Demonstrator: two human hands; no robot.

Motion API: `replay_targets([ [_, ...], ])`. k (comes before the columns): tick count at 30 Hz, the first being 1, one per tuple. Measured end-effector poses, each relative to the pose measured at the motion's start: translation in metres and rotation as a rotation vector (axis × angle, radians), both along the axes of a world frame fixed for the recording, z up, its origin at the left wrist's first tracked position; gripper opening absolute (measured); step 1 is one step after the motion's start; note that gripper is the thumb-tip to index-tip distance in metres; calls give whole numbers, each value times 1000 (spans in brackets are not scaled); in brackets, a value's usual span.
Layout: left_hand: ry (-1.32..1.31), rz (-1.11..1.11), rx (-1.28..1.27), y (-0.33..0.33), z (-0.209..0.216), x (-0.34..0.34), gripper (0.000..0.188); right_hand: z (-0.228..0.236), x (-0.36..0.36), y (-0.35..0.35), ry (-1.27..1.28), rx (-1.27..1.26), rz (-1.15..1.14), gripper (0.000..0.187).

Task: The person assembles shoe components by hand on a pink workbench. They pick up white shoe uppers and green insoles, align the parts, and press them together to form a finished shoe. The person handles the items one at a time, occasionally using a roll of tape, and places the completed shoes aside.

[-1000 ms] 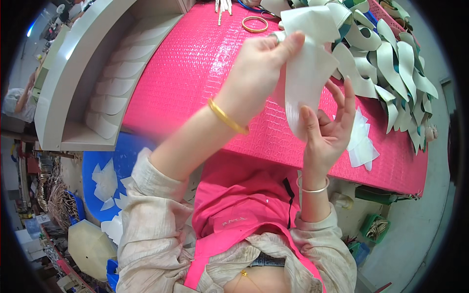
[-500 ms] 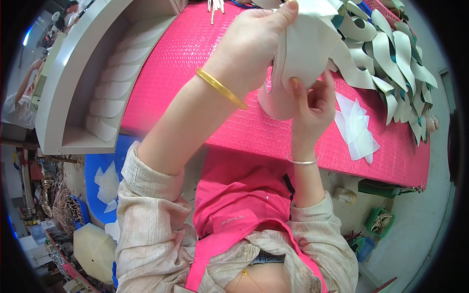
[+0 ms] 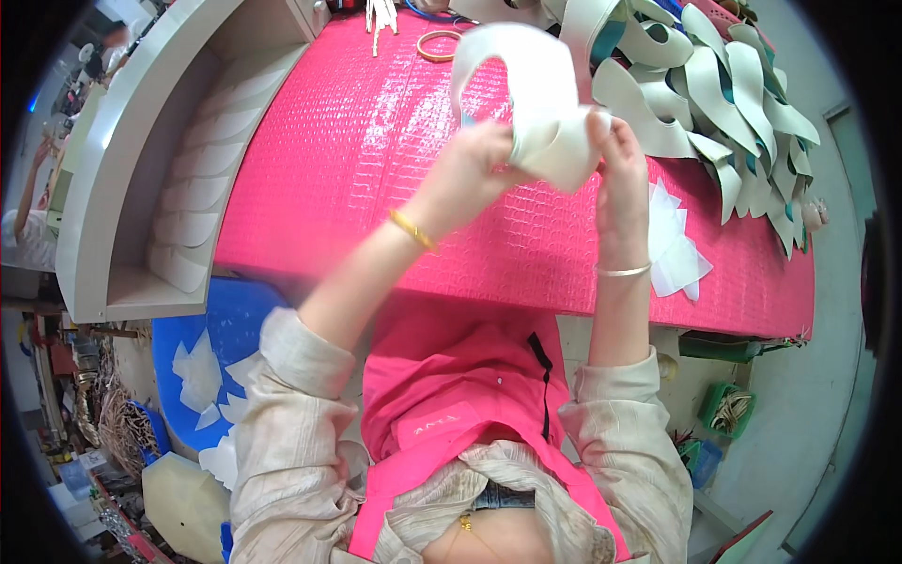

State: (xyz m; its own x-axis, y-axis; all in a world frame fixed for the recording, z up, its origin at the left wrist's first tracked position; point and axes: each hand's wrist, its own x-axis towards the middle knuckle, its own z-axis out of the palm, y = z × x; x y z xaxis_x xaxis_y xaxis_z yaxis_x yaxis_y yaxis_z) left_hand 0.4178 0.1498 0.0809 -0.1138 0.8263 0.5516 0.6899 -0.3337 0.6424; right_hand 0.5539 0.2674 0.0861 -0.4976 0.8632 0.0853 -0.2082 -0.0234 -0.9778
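A white, curved, leather-like shoe upper [image 3: 540, 70] is held up over the pink-covered table between my two hands. My left hand [image 3: 474, 174] grips its lower left edge and is slightly blurred. My right hand [image 3: 620, 174] pinches its lower right edge between thumb and fingers. The lower part of the piece is folded or overlapped between the hands, and a large curved opening shows on its upper left. Beyond my right hand lies a heap of similar white uppers [image 3: 709, 85] with teal undersides. Thin white sheets [image 3: 678, 249] lie fanned beside my right wrist.
A grey curved shelf [image 3: 89, 226] at the left holds a row of white pieces [image 3: 183, 221]. A ring-shaped roll [image 3: 438, 58] sits at the back of the pink table [image 3: 319, 188]. More thin sheets rest on a blue seat [image 3: 174, 320] at the lower left. A green basket [image 3: 726, 410] stands below right.
The upper has been turned, so its curved opening now shows. My left hand has drawn down and towards me, and my right hand has shifted slightly right and up.
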Motion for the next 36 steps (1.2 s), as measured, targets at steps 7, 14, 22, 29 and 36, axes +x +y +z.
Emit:
replay_targets([
  [7,-121,24,-65,-30,-54,16,17,-2,48,-60,382,58,243,25],
  [14,-274,-88,-145,-53,-54,11,17,-19,-18,-14,124,42,80,17],
  [22,-466,-160,-356,-79,-62,6,27,-37,-23,-39,-19,59,109,12],
  [29,-1271,-85,-241,-54,-42,29,58,-49,-26,-60,-258,752,-98,27],
  [36,-1236,-53,-190,-63,-44,40,52,-63,-4,-53,39,-240,223,44],
])
